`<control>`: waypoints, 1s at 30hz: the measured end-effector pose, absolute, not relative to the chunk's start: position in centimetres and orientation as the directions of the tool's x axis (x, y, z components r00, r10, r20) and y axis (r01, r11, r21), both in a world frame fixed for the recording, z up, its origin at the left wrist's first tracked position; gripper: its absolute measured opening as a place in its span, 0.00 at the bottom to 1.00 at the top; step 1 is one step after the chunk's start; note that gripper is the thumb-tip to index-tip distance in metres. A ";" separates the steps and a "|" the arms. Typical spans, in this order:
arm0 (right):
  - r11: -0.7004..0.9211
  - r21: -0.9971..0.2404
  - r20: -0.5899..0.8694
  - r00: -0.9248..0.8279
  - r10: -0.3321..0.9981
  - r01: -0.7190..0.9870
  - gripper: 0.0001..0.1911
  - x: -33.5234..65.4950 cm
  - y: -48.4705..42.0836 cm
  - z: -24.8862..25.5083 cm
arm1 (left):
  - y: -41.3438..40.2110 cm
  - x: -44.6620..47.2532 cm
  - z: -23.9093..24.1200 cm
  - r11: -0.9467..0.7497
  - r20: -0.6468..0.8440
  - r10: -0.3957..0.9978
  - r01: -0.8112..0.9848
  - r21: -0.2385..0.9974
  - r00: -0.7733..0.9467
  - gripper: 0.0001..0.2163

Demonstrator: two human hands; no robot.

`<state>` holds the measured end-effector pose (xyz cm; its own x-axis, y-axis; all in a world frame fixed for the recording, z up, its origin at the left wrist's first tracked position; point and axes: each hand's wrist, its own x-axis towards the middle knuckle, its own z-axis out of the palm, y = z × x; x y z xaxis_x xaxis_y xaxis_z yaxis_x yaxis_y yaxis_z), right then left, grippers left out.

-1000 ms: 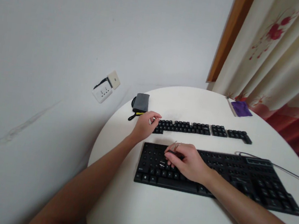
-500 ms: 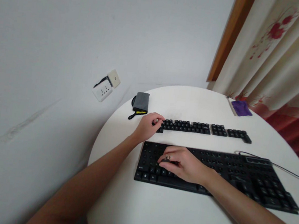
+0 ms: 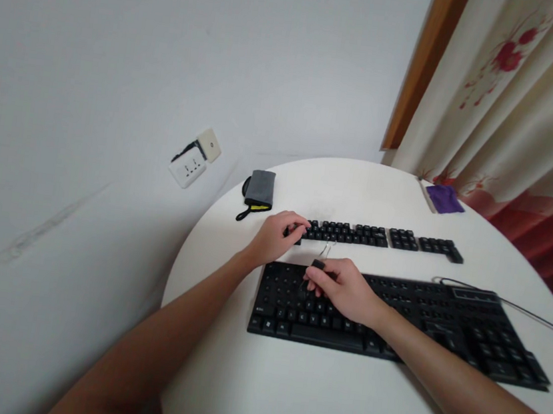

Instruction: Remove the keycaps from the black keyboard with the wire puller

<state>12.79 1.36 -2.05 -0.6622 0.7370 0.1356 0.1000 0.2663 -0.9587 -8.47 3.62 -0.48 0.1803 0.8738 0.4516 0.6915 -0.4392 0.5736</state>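
Right hand (image 3: 341,290) gripped a wire keycap puller (image 3: 318,264) over the left part of a black keyboard (image 3: 428,303), left hand (image 3: 274,237) curled at loose keycaps (image 3: 341,233) lined up behind, its grasp unclear, white desk (image 3: 283,396) beneath.

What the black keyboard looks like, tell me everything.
The long, rectangular black plastic-looking keyboard lies flat on the round white table, in front of a row of loose black keycaps. Its lowest rows carry caps with pale markings and a long space bar; farther up at the left, caps are missing and small mounts show. A narrow panel sits at its upper right; a thin dark cable runs rightward from its far edge. The right hand covers part; contact is unclear.
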 end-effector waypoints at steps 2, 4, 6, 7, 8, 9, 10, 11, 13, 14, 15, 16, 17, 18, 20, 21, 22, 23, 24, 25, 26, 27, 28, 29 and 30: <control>0.293 -0.952 0.202 -0.549 0.811 0.083 0.20 12.9 1.8 -2.1 | 3.4 -8.4 -0.3 -0.451 0.433 0.878 0.656 0.605 0.205 0.08; 0.329 -0.940 0.263 -0.419 0.869 0.092 0.20 13.1 2.2 -2.0 | 3.2 -8.2 -0.1 -0.463 0.402 0.882 0.614 0.639 0.247 0.08; 0.351 -0.931 0.304 -0.321 0.897 0.097 0.19 13.2 2.4 -1.8 | 3.0 -8.0 0.0 -0.482 0.374 0.876 0.572 0.664 0.304 0.08; 0.361 -0.928 0.322 -0.290 0.902 0.095 0.18 13.2 2.5 -1.7 | 2.9 -7.9 0.0 -0.497 0.366 0.867 0.553 0.668 0.337 0.08; 0.374 -0.923 0.339 -0.271 0.901 0.088 0.17 13.3 2.5 -1.7 | 2.8 -7.8 0.0 -0.517 0.364 0.854 0.535 0.668 0.371 0.09; 0.387 -0.919 0.355 -0.264 0.897 0.080 0.16 13.3 2.5 -1.7 | 2.8 -7.7 -0.1 -0.538 0.368 0.839 0.516 0.666 0.400 0.11; 0.403 -0.912 0.371 -0.263 0.891 0.077 0.16 13.3 2.5 -1.7 | 2.8 -7.6 -0.2 -0.557 0.375 0.825 0.499 0.664 0.422 0.12; 0.418 -0.905 0.386 -0.263 0.884 0.077 0.16 13.3 2.5 -1.7 | 2.7 -7.6 -0.3 -0.571 0.382 0.814 0.486 0.662 0.437 0.13; 0.436 -0.895 0.401 -0.260 0.878 0.092 0.16 13.2 2.5 -1.8 | 2.7 -7.5 -0.6 -0.584 0.389 0.803 0.467 0.664 0.452 0.16; 0.437 -0.893 0.401 -0.255 0.880 0.103 0.17 13.2 2.5 -1.9 | 2.6 -7.4 -0.6 -0.585 0.388 0.801 0.460 0.668 0.455 0.17; 0.433 -0.894 0.395 -0.249 0.884 0.117 0.17 13.2 2.6 -2.0 | 2.6 -7.4 -0.7 -0.584 0.385 0.801 0.457 0.671 0.458 0.18; 0.423 -0.896 0.383 -0.247 0.890 0.134 0.17 13.2 2.6 -2.0 | 2.5 -7.3 -0.7 -0.583 0.381 0.801 0.455 0.673 0.462 0.19; 0.411 -0.899 0.368 -0.248 0.896 0.150 0.17 13.2 2.6 -2.0 | 2.4 -7.2 -0.7 -0.584 0.380 0.799 0.455 0.672 0.466 0.20; 0.397 -0.903 0.351 -0.253 0.901 0.162 0.18 13.2 2.7 -2.0 | 2.4 -7.2 -0.7 -0.589 0.381 0.796 0.456 0.668 0.470 0.20; 0.370 -0.913 0.318 -0.267 0.910 0.171 0.19 13.2 2.8 -2.1 | 2.2 -7.1 -0.6 -0.599 0.381 0.788 0.461 0.655 0.483 0.20; 0.356 -0.919 0.303 -0.274 0.913 0.169 0.20 13.3 2.8 -2.1 | 2.2 -7.0 -0.6 -0.604 0.382 0.785 0.464 0.648 0.488 0.19; 0.343 -0.925 0.290 -0.279 0.916 0.164 0.20 13.3 2.8 -2.1 | 2.1 -6.9 -0.5 -0.609 0.387 0.782 0.467 0.642 0.489 0.18; 0.329 -0.931 0.277 -0.280 0.919 0.159 0.21 13.3 2.9 -2.2 | 2.0 -6.8 -0.5 -0.612 0.393 0.781 0.471 0.635 0.486 0.17; 0.316 -0.936 0.265 -0.279 0.923 0.155 0.21 13.3 2.9 -2.2 | 2.0 -6.7 -0.4 -0.615 0.398 0.780 0.479 0.626 0.482 0.15; 0.303 -0.941 0.255 -0.276 0.927 0.151 0.21 13.3 2.9 -2.2 | 1.9 -6.7 -0.3 -0.621 0.404 0.778 0.490 0.612 0.481 0.14; 0.294 -0.945 0.248 -0.272 0.930 0.144 0.21 13.3 2.9 -2.2 | 1.9 -6.6 -0.3 -0.627 0.408 0.775 0.503 0.595 0.483 0.12; 0.290 -0.947 0.246 -0.267 0.932 0.139 0.21 13.3 3.0 -2.2 | 1.9 -6.5 -0.2 -0.635 0.407 0.769 0.516 0.575 0.493 0.10; 0.291 -0.947 0.249 -0.262 0.932 0.137 0.21 13.3 3.0 -2.1 | 1.9 -6.4 -0.1 -0.646 0.401 0.760 0.524 0.555 0.512 0.09; 0.296 -0.945 0.255 -0.257 0.932 0.137 0.21 13.3 3.0 -2.1 | 1.9 -6.4 0.0 -0.658 0.392 0.748 0.529 0.535 0.535 0.09; 0.304 -0.942 0.263 -0.252 0.931 0.140 0.21 13.3 3.0 -2.0 | 1.9 -6.3 0.0 -0.670 0.386 0.738 0.533 0.517 0.553 0.09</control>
